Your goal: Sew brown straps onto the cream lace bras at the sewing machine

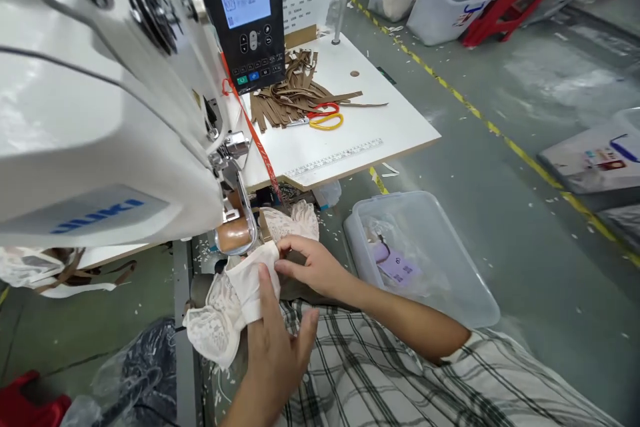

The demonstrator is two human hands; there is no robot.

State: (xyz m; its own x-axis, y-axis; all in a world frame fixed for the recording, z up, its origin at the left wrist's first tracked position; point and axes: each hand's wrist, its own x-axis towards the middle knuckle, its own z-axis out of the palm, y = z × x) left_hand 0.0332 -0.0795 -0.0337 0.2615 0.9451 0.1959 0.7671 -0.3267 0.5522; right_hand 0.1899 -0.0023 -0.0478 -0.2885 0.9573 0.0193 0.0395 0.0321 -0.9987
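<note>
A cream lace bra [253, 280] lies across the front of the sewing machine's narrow arm, just below the presser foot [231, 215]. One lace cup hangs at the lower left, and the other lies at the upper right beyond my fingers. My right hand [313, 268] pinches the right edge of the plain white band between thumb and fingertips. Flat on that band rests the index finger of my left hand [275, 350], its thumb spread apart to the right. The other left fingers are mostly hidden. A strip of brown tape [265, 223] runs near the foot.
The white sewing machine [100, 113] fills the left side, with a control panel [245, 20] above. Brown strips [295, 90] and scissors [325, 117] lie on the white table [395, 123]. A translucent bin [465, 287] stands right of my arm.
</note>
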